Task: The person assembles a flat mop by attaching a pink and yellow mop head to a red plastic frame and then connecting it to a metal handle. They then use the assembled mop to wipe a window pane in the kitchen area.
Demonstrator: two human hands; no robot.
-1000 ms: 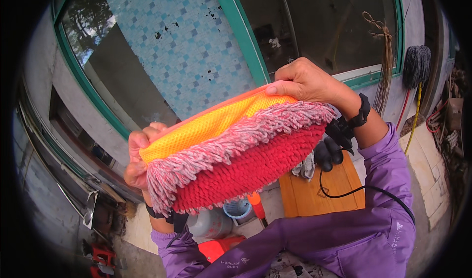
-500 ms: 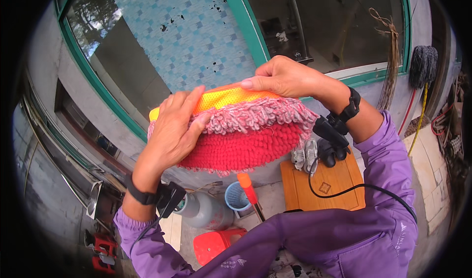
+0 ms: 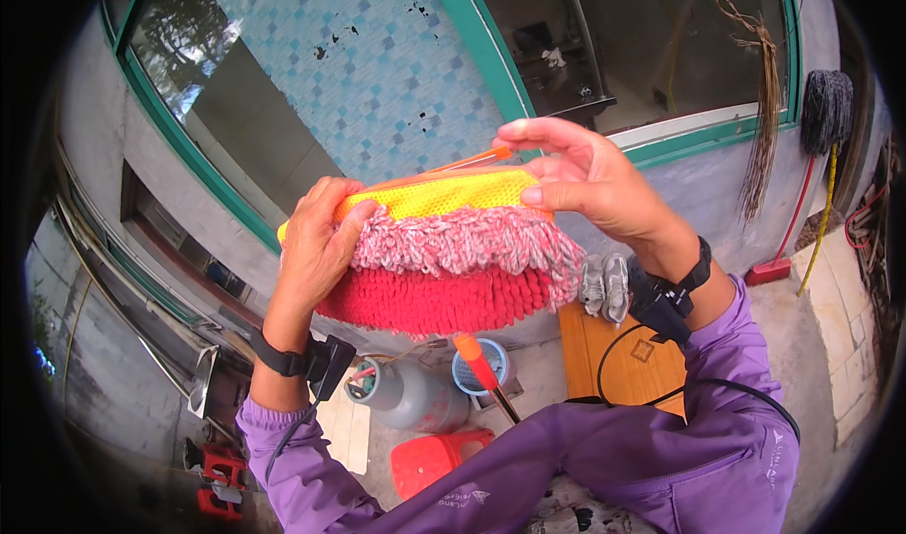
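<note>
A mop pad [image 3: 444, 293] hangs in front of me, with red chenille below, a pink-and-white looped fringe above it and a yellow mesh pocket along the top. My left hand [image 3: 319, 235] grips its left end, thumb on the front and fingers on the upper edge. At the right end of the yellow mesh, my right hand [image 3: 595, 180] pinches the edge with the thumb in front; its index finger is raised. An orange mop frame [image 3: 500, 156] shows above the pad between my hands. Under the pad, an orange-ended mop pole [image 3: 478, 362] leans toward me.
Beneath my arms stand a grey gas cylinder [image 3: 411, 397], a blue basket [image 3: 481, 369] and a red stool [image 3: 429, 463]. Grey gloves [image 3: 605, 287] lie on a wooden board [image 3: 604, 350]. A green-framed window [image 3: 510, 95] is ahead; a dark mop [image 3: 826, 114] hangs right.
The mop pad has tilted more level and sits slightly lower left in view. My right hand's fingers have lifted from the top edge, and more of the orange frame shows.
</note>
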